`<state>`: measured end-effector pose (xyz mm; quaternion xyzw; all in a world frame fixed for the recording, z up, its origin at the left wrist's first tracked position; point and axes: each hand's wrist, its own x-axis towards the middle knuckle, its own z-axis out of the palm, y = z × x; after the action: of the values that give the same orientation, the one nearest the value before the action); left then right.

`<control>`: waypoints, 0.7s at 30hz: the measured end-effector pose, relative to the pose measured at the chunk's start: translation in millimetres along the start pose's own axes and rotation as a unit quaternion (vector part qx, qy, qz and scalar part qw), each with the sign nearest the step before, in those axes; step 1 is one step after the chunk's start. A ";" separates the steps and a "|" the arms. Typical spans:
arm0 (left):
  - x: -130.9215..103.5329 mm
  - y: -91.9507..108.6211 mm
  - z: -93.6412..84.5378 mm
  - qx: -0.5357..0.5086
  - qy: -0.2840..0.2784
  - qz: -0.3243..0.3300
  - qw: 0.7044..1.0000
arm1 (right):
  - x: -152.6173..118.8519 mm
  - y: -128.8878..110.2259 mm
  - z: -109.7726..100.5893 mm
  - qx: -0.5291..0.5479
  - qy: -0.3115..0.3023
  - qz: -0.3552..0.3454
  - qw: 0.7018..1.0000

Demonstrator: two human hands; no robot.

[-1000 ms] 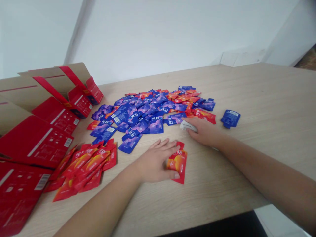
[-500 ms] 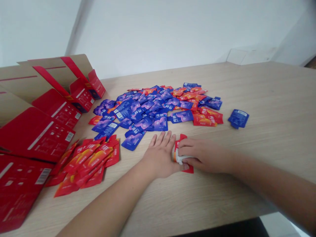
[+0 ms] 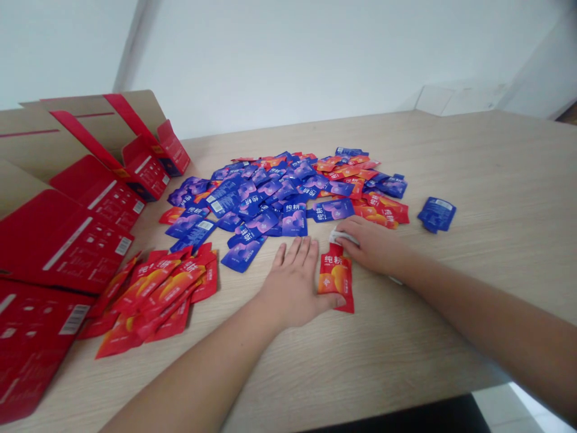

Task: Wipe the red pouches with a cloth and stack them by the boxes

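Where left thumb (image 3: 332,300) rests, a pouch (image 3: 335,278) lies beneath

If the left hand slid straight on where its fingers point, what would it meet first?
Likely the blue-purple pouch on the near side of the pile, though depth is unclear.

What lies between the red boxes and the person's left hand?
A heap of red packets lies beside the red boxes, then bare tabletop up to the left hand; the head view shows this.
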<state>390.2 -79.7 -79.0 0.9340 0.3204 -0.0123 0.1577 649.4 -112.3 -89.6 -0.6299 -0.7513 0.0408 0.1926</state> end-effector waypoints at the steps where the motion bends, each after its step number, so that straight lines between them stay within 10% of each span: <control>1: -1.4 -1.3 -0.5 -0.003 0.004 0.014 1.000 | -0.7 0.9 0.5 0.008 0.013 0.010 1.000; 7: -0.8 -6.9 -1.0 -0.015 0.004 0.057 0.998 | -13.5 -5.7 -16.4 0.132 0.075 0.034 0.988; 14: 4.8 -3.4 -0.7 0.009 -0.015 0.034 0.999 | -28.7 -40.3 -43.6 0.192 -0.223 -0.093 0.951; 21: 5.6 -1.8 -5.0 0.022 -0.034 0.020 0.999 | -16.9 -37.1 -22.8 0.083 -0.116 -0.074 0.987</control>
<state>393.2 -73.5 -75.5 0.9424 0.2962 -0.0479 0.1476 624.9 -140.2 -61.3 -0.5454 -0.8070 0.1617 0.1588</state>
